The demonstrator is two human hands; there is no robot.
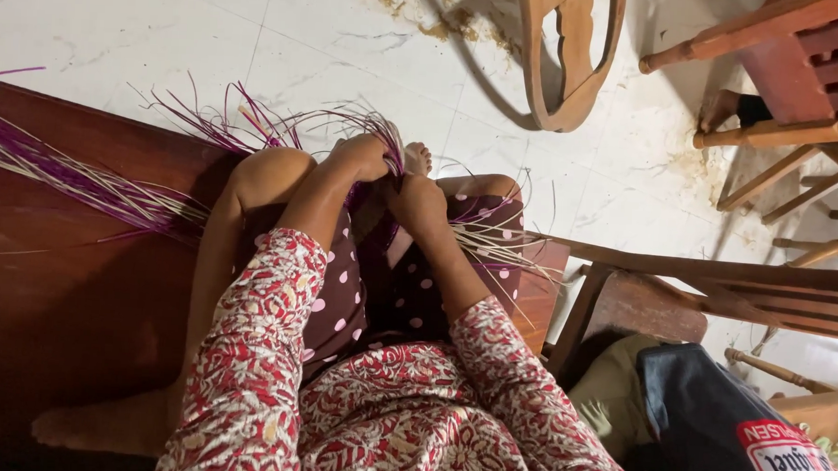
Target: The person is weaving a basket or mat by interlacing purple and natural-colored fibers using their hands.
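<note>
Head view looks down at my lap. I sit on a dark wood bench with my knees up. My left hand is curled shut on a bunch of purple and pale strips just over my knee. My right hand is right beside it, fingers closed on the same strips. More strips lie in a long bundle on the bench, off to my left. A wood chair stands on the white floor.
</note>
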